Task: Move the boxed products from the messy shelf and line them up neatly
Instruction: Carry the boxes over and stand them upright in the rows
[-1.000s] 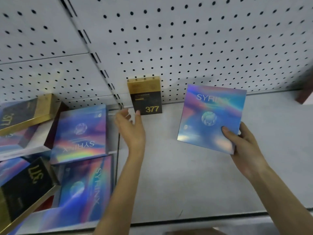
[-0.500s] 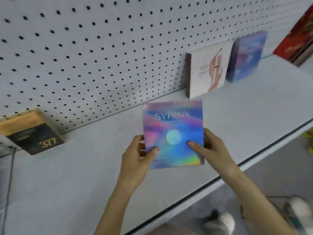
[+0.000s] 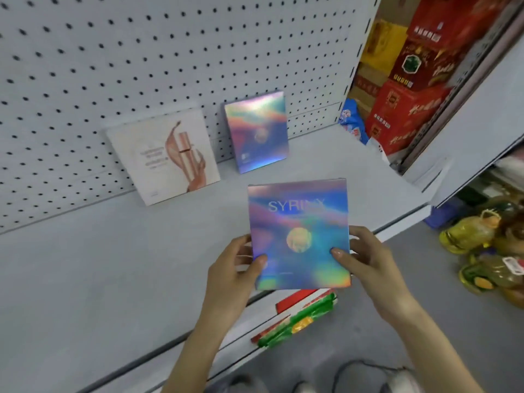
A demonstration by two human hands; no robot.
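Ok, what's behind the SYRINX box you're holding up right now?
Behind the SYRINX box, gripped by the left hand and right hand, lies bare grey shelf. Farther back, a white cosmetics box and a holographic box lean on the pegboard. The shelf patch directly behind is covered.

SYRINX box [image 3: 299,236] between left hand [image 3: 231,275] and right hand [image 3: 368,262] (above shelf [image 3: 85,265])

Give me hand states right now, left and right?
Left hand: closed on the holographic SYRINX box, lower left edge.
Right hand: closed on the same box, lower right edge.
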